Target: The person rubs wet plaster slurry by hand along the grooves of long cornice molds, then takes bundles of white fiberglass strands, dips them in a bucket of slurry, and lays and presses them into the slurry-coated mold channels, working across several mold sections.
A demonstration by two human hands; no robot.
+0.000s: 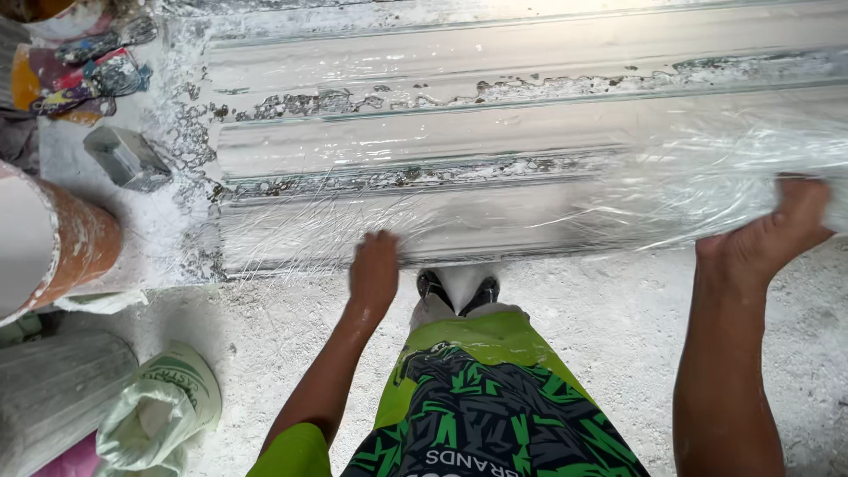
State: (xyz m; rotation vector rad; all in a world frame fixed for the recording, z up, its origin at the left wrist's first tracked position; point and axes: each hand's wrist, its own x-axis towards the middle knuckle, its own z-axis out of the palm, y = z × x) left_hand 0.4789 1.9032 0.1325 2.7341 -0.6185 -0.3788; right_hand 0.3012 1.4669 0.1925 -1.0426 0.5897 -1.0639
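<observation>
- Both hands press flat on a sheet of clear, crinkled plastic film (548, 212) that lies over a long, ridged, plaster-crusted white mould (495, 106) on the bench.
- Left hand (374, 269) rests palm down at the near edge of the film, fingers together and not closed around anything.
- Right hand (782, 231) lies well apart from it, far to the right, fingers spread flat on the film; it grips nothing that shows.
- Between the arms, the person's green and black patterned shorts (481, 406) show, with a white-dusted sandalled foot (458, 291) just below the bench edge.
- At the left stand an orange, plaster-smeared bucket (66, 243), a small grey metal block (128, 157) on white powder, and a pale green sack (163, 411) on the dusty floor.
</observation>
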